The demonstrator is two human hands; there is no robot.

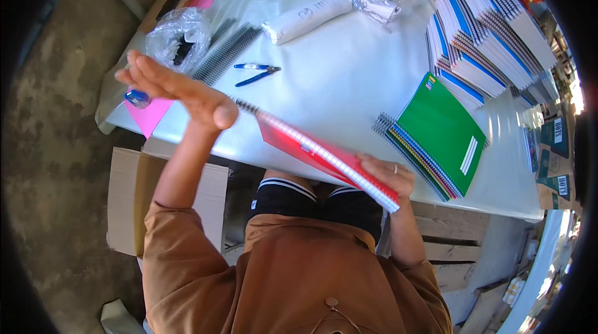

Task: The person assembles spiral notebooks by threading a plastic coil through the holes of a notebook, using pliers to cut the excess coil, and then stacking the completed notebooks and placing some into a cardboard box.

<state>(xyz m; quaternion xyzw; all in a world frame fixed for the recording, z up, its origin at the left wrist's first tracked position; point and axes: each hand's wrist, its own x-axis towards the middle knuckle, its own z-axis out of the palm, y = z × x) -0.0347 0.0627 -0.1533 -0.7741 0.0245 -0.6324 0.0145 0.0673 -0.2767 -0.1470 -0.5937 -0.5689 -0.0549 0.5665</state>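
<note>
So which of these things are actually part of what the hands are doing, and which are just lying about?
In use:
red spiral-bound notebook, gripped by right hand
left hand, open flat at the protruding wire coil

Lying about:
green-covered notebook stack
blue-handled pliers
black binding coils
white paper roll

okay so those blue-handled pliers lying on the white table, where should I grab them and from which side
Probably best by the blue handles, coming straight down from above. The pliers lie flat on the white table with bare surface around them; the two handles splay apart toward the coil bundle, giving the longest, padded part to close fingers around, while the dark jaws point the other way. The left hand is nearer.
</note>
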